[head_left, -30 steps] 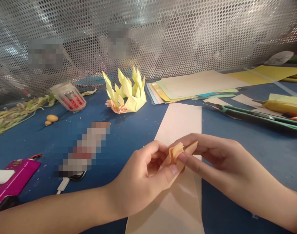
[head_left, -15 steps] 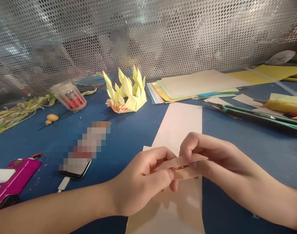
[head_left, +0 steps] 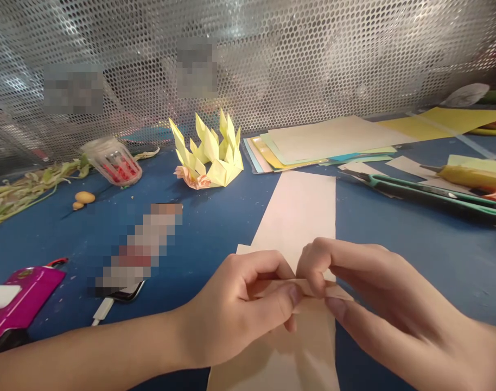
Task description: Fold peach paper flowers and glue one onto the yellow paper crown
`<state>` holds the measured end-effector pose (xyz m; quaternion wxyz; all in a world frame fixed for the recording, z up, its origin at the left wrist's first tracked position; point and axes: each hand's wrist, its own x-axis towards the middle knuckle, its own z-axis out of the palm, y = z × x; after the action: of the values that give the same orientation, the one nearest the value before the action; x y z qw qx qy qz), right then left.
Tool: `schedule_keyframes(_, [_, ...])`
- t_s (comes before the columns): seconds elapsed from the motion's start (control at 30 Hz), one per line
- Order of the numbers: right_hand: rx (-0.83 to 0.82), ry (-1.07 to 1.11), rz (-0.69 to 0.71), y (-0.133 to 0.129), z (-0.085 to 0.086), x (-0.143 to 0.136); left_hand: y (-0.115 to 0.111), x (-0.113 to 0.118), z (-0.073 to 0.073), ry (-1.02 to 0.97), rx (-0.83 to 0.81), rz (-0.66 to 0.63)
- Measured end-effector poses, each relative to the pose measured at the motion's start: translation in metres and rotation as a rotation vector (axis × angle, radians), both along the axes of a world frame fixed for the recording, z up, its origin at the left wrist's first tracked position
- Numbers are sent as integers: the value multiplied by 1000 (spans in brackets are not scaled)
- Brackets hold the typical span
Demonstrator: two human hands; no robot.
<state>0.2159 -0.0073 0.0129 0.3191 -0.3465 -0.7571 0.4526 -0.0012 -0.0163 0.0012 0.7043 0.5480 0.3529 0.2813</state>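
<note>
Between my two hands is a small folded piece of pale pink paper (head_left: 309,287), held just above the table. My left hand (head_left: 248,309) is closed on its left part, thumb lying along the near side. My right hand (head_left: 354,293) pinches its right end between thumb and index finger. Under both hands lie pale pink paper sheets (head_left: 300,212), running lengthwise toward the back. Behind them stands a yellow folded-paper crown (head_left: 215,157) with a pink paper rose (head_left: 192,178) at its lower front. My fingers hide much of the folded piece.
Scissors (head_left: 427,195) with green-black handles lie at right, near a yellow tool. Coloured paper sheets (head_left: 329,141) are stacked at the back. Left are a phone (head_left: 129,290) with a white cable, a magenta device (head_left: 32,298) and a tilted clear jar (head_left: 112,160). Perforated metal mesh (head_left: 297,65) rises behind.
The folded paper has been pressed flatter, its gap closing up. My right hand has lowered slightly, and my left thumb has slid a little to the right.
</note>
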Motion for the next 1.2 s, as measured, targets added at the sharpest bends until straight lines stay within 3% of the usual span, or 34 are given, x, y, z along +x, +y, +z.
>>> schedule_keyframes(0.23, [-78, -69, -59, 7, -5, -4, -2, 1, -4, 36, 171, 99])
schedule_keyframes(0.63, [47, -111, -119, 3, -2, -6, -5, 0, -2, 234, 255, 65])
schedule_keyframes(0.8, [67, -81, -205, 10, -5, 1, -2, 2, 0, 94, 87, 189])
schedule_keyframes(0.87, [25, -23, -245, 14, -7, 3, 1, 2, 1, 11, 15, 279])
schedule_keyframes(0.97, [-66, 34, -226, 17, -8, 3, 5, 3, 1, -43, 51, 383])
schedule_keyframes(1.2, [-263, 83, -86, 14, -9, 0, 7, 3, -2, -93, 65, 428])
